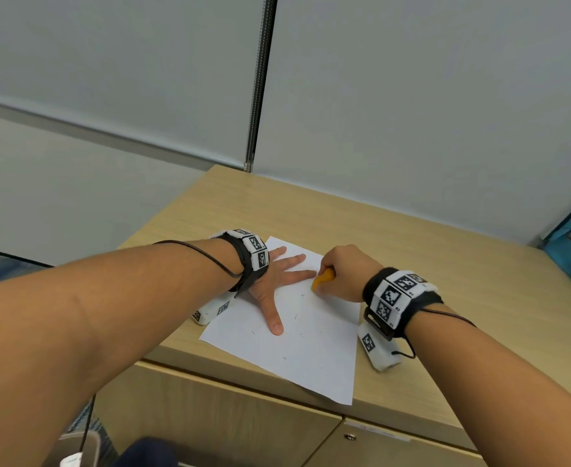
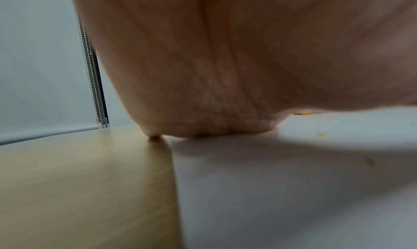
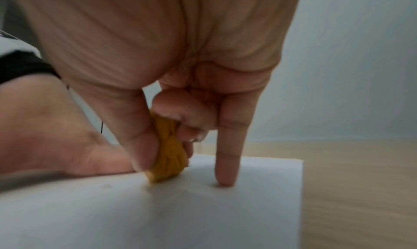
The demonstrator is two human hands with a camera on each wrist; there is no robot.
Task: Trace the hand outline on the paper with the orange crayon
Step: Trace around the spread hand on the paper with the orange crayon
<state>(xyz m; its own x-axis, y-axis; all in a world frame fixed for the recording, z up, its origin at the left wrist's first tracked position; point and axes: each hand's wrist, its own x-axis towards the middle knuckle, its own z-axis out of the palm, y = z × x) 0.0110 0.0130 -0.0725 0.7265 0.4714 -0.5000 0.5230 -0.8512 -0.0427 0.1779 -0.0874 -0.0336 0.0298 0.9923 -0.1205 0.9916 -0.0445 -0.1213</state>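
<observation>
Landmark: paper (image 1: 297, 335), white sheet lying askew on the wood surface (image 1: 412, 237), near corner jutting past the front edge above the cabinet doors. A few stray dark flecks on it; no clear orange line visible from the head view, too faint to tell.

On the near-left part of the paper: my left hand (image 1: 274, 284), flat, palm down, fingers spread and straight, thumb pointing toward me. Holding nothing, just pinning the sheet. Left wrist view shows only the palm heel at the paper's left edge.

Further in, at the paper's far-right part: my right hand (image 1: 341, 274), grip closed on the orange crayon (image 1: 322, 279). In the right wrist view the crayon (image 3: 168, 151) is pinched between thumb and curled fingers, tip down touching the paper, just beside my left fingertip. My little finger (image 3: 225, 154) is extended, tip planted on the sheet as a brace.

Crayon: short, stubby, yellow-orange, surface ridged and worn, mostly buried in the grip.

Step, my read: tracing under way at the left fingertips, most of the outline not done. Next move calls for keeping the tip pressed against the finger's side and following down into the gap between fingers, left hand not shifting.

Beyond the paper: bare surface, then grey wall panels.
</observation>
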